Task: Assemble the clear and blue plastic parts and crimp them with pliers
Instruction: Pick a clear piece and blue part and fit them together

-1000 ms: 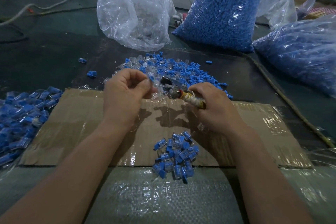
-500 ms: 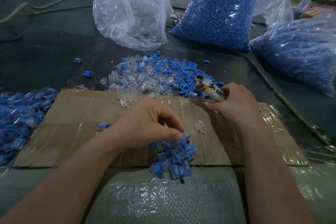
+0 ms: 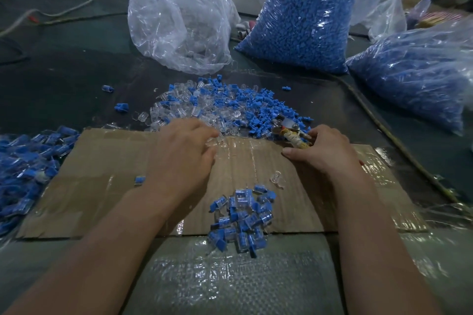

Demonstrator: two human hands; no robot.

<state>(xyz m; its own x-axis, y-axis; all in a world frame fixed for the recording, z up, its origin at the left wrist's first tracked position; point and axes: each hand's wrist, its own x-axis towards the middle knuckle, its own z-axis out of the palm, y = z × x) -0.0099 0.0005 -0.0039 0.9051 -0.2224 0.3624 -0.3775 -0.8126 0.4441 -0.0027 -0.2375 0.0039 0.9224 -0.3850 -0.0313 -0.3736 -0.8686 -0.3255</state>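
Blue-and-clear finished pieces [image 3: 240, 217] lie heaped on the cardboard [image 3: 102, 161], and a bigger heap [image 3: 25, 169] sits on the tabletop [image 3: 64, 71] to the left, so many are done. Far more loose parts [image 3: 225, 107] wait beyond the cardboard, besides full bags [image 3: 299, 25]. The left hand [image 3: 184, 153] curls its fingers [image 3: 203, 132] over clear parts there; whether they pinch one I cannot tell. The right hand [image 3: 325, 153] grips the pliers [image 3: 289, 132].

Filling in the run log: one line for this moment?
left hand: at clear parts | right hand: holds pliers | assembled pile: cardboard near edge
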